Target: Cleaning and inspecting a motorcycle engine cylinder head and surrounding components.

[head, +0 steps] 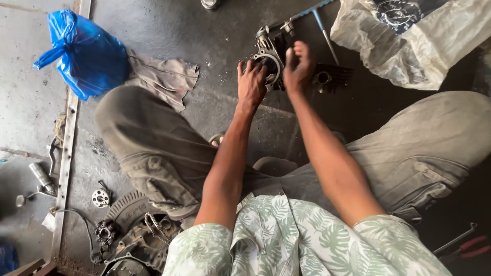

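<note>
Nearest the camera, at the bottom of the frame, was the person's leaf-patterned shirt (302, 240), with both bare forearms running up from it toward the upper middle. The knees in drab trousers (153, 148) spread to left and right. At lower left, on the concrete floor (30, 107), lay greasy parts: a toothed sprocket (128, 207), a short chain (153, 227) and a small round gear (101, 198), beside a long metal rail (66, 153) running up the left side. At lower right lay red-handled pliers (468, 246).

Farther up, the left hand (251, 83) rested on the left rim of the engine cylinder (273, 64), fingers curled loosely over it. The right hand (298, 66) sat just to its right, fingers bent and narrow, tips on the upper part of the same piece; whether it pinched anything small could not be told. The cylinder stood on the floor in the upper middle of the frame, its round bore facing down-left toward the person, so its long axis ran from lower left to upper right. A dark finned block (332, 77) lay just to the right of it.

Beyond, a T-handle wrench (322, 25) slanted at the top, a crumpled rag (163, 76) and a blue plastic bag (84, 53) sat at upper left, and a pale plastic bag (409, 41) at upper right.
</note>
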